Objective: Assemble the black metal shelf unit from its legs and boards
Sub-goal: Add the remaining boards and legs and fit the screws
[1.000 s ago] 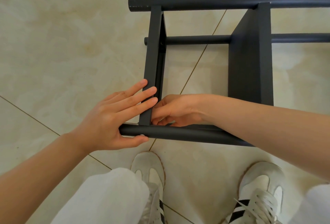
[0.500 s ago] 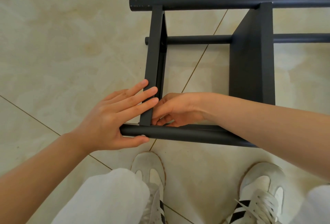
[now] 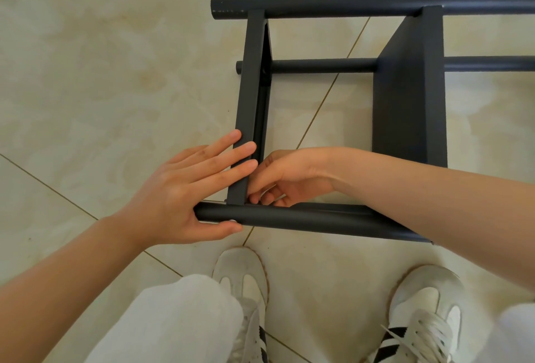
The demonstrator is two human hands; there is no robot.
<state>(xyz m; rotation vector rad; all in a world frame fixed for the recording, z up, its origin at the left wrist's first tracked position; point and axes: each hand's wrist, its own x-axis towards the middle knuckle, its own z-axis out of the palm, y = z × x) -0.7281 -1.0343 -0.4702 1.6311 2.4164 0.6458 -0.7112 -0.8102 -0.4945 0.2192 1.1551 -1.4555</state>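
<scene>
The shelf unit (image 3: 405, 131) lies on its side on the tiled floor (image 3: 101, 73), well along: an end board (image 3: 250, 87) and a second board (image 3: 411, 82) sit between the far leg (image 3: 347, 6), a lower leg (image 3: 318, 66) and the near leg (image 3: 304, 219). The left hand (image 3: 185, 189) presses straight fingers (image 3: 231, 157) flat on the end board, thumb under the near leg. The right hand (image 3: 289, 177) curls its fingertips (image 3: 254, 199) at that corner joint — whether they pinch a fastener I cannot tell. Probably left to do: securing this joint — and whatever lies out of view

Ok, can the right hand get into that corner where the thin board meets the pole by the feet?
Probably yes: the right hand reaches in through open space, its fingertips at that corner, and the left hand, on the thin board's top edge, blocks nothing.
</scene>
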